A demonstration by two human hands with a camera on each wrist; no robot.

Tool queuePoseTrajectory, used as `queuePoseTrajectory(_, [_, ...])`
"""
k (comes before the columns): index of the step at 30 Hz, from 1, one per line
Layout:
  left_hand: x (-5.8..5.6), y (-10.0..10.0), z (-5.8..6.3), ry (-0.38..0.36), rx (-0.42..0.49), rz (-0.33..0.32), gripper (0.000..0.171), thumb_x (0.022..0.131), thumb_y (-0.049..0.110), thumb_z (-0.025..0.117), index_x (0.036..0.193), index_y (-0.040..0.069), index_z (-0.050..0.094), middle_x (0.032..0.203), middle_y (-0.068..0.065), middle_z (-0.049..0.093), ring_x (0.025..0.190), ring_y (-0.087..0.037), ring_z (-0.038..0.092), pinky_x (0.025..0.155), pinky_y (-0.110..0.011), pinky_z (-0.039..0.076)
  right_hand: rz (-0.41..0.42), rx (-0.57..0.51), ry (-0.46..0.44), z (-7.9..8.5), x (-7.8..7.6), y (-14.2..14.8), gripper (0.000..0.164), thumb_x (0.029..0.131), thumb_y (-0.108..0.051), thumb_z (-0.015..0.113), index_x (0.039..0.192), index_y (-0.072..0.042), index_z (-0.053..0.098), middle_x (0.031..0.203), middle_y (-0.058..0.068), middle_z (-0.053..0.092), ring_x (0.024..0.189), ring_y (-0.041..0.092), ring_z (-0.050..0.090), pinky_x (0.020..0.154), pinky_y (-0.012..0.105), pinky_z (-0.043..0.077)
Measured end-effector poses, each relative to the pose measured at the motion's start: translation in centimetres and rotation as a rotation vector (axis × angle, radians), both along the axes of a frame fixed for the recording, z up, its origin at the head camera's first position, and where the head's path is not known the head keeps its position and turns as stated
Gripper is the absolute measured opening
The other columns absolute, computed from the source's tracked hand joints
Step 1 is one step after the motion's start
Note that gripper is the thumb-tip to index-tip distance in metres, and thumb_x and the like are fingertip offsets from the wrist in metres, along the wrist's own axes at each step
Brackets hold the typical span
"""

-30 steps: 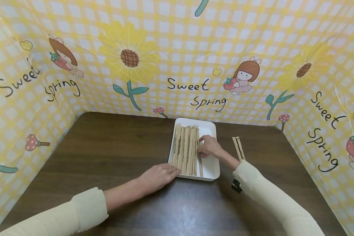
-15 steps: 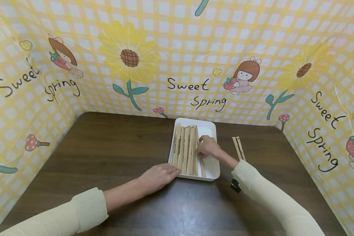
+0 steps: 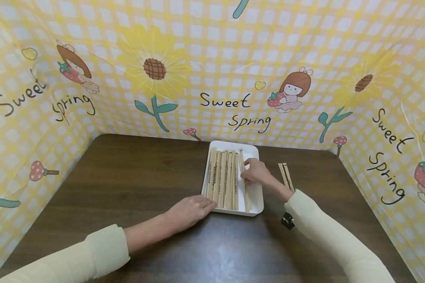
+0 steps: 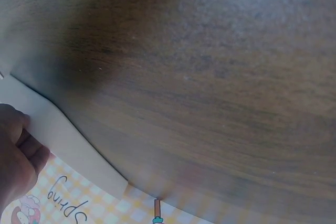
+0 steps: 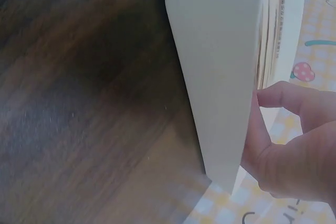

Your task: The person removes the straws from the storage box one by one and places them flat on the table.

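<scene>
A shallow white tray (image 3: 254, 208) stands toward the back of the table, holding a row of several paper-wrapped chopsticks (image 3: 224, 181) that lie lengthwise. My left hand (image 3: 189, 212) holds the tray's near left corner; in the left wrist view that hand (image 4: 21, 153) has bent fingers at the tray's wall (image 4: 79, 145). Inside the tray, my right hand (image 3: 256, 173) pinches one wrapped chopstick packet (image 3: 247, 198) between thumb and fingers, apart from the row on its right side. From the right wrist view, the tray wall hides the fingertips of this hand (image 5: 294, 135).
Another wrapped chopstick packet (image 3: 285, 176) lies on the dark wooden table (image 3: 145, 169) right of the tray, partly covered by my right forearm. A yellow checked cloth (image 3: 212, 59) with printed figures closes off the back and both sides.
My right hand has shifted slightly to the right with the pinched packet, widening the gap between it and the row. My left hand has stayed at the tray corner.
</scene>
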State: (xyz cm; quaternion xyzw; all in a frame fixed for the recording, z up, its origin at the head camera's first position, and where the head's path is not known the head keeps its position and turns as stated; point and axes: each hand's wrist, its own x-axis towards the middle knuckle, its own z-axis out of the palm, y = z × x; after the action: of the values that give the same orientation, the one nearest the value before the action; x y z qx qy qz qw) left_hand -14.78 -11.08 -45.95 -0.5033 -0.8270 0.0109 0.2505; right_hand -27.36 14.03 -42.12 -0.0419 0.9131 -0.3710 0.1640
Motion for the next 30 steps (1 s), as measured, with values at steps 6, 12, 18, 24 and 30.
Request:
queuePoseTrajectory(6, [0.1,0.0,0.1,-0.007,0.001,0.000,0.028,0.084,-0.001,0.066,0.111,0.000,0.069,0.105,-0.008,0.072,0.096,-0.020,0.068,0.088,-0.030,0.055,-0.014,-0.016,-0.020,1.0,0.0,0.4,0.059,0.083,0.003,0.064,0.138,0.009,0.046,0.080,0.017,0.064,0.065,0.019,0.066,0.059,0.029,0.060])
queuePoseTrajectory(12, [0.1,0.0,0.1,-0.008,-0.005,0.008,0.028,0.084,0.000,0.065,0.112,0.000,0.069,0.106,-0.008,0.072,0.097,-0.020,0.068,0.088,-0.030,0.055,-0.018,-0.033,-0.025,2.2,0.2,1.1,0.058,0.085,0.002,0.065,0.139,0.007,0.046,0.087,0.020,0.064,0.069,0.022,0.068,0.061,0.029,0.060])
queuePoseTrajectory(18, [0.1,0.0,0.2,-0.009,-0.007,0.004,0.028,0.085,0.000,0.065,0.113,0.000,0.069,0.105,-0.007,0.072,0.096,-0.019,0.068,0.088,-0.031,0.055,-0.021,-0.053,-0.008,3.4,0.3,2.8,0.059,0.086,0.001,0.064,0.141,0.008,0.044,0.090,0.020,0.064,0.070,0.022,0.068,0.064,0.030,0.060])
queuePoseTrajectory(24, [0.0,0.1,0.1,0.004,-0.007,-0.003,0.028,0.083,-0.002,0.067,0.111,0.000,0.069,0.104,-0.008,0.072,0.096,-0.019,0.068,0.088,-0.030,0.055,-0.019,-0.041,-0.005,4.1,0.2,5.1,0.059,0.088,0.000,0.062,0.143,0.008,0.042,0.087,0.019,0.067,0.069,0.022,0.068,0.069,0.034,0.061])
queuePoseTrajectory(30, [0.1,0.0,0.1,-0.003,-0.007,0.005,0.028,0.084,-0.001,0.067,0.112,0.000,0.069,0.106,-0.008,0.072,0.096,-0.019,0.068,0.088,-0.030,0.055,-0.033,0.012,-0.009,3.9,0.3,7.4,0.060,0.088,0.000,0.062,0.143,0.009,0.041,0.080,0.015,0.068,0.067,0.020,0.068,0.069,0.034,0.061])
